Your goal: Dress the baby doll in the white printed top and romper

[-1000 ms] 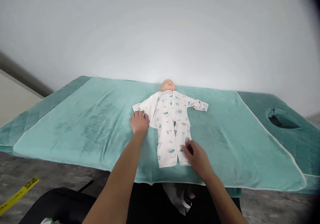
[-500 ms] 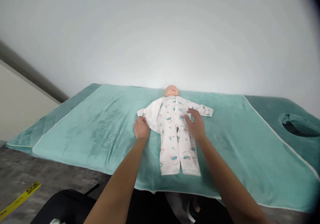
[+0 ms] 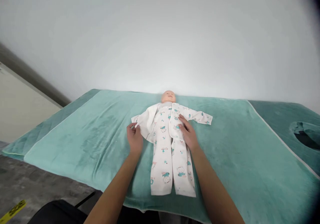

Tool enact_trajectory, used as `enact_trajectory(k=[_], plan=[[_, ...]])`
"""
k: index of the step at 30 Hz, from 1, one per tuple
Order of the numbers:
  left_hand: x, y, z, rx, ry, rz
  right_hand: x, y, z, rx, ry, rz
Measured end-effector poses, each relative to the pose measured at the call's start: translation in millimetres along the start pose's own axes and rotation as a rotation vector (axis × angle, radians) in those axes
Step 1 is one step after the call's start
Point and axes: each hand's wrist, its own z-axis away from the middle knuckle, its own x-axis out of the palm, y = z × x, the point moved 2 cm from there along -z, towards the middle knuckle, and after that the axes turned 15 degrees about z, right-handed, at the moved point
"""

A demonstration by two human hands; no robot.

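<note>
Doll (image 3: 168,97) with a smooth, bald, peach-coloured head lies face up, its head beyond and between the hands, which are well apart; the left hand (image 3: 135,135) pinches the edge of the opened-out front of a white cloth jacket (image 3: 174,129) printed in teal and pink; the right hand (image 3: 188,132) rests, fingers parted, on the other front; white printed trousers (image 3: 162,170) lie between the forearms; a teal plush-covered bed (image 3: 230,164) spreads beneath both hands.

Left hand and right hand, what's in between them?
In the head view, white patterned clothes lie between the left hand and the right hand.
</note>
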Motion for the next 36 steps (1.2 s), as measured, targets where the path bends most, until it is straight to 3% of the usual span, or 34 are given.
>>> enact_trajectory(k=[2, 4, 8, 10, 14, 15, 19, 21, 24, 27, 32, 36], plan=[[17.6, 16, 15, 0.054, 0.02, 0.1, 0, 4, -4, 0.035, 0.021, -0.069], [35.4, 35, 38, 0.09, -0.042, 0.126, 0, 9, -7, 0.068, 0.047, -0.138], [58.2, 64, 87, 0.036, -0.526, 0.13, -1, 23, -12, 0.125, 0.141, -0.264], [55.8, 69, 96, 0.033, -0.592, 0.131, -2, 28, -13, 0.145, 0.159, -0.32], [43.4, 56, 73, 0.116, -0.387, -0.032, -4, 35, -15, 0.186, 0.153, -0.401], [43.2, 51, 66, 0.154, -0.389, -0.109, -4, 36, -15, 0.194, 0.158, -0.412], [52.1, 34, 56, 0.33, -0.579, -0.441, -4, 34, -16, 0.231, 0.177, -0.435], [55.5, 31, 58, 0.38, -0.58, -0.531, -5, 32, -16, 0.232, 0.186, -0.453], [55.3, 30, 60, 0.419, -0.553, -0.52, -5, 32, -16, 0.228, 0.18, -0.448], [48.2, 29, 63, 0.453, -0.606, -0.437, -5, 33, -14, 0.225, 0.161, -0.402], [29.4, 31, 70, 0.366, -0.681, -0.337, -5, 34, -13, 0.226, 0.155, -0.374], [28.8, 43, 54, 0.18, -0.856, -0.219, -4, 31, -14, 0.239, 0.154, -0.382]])
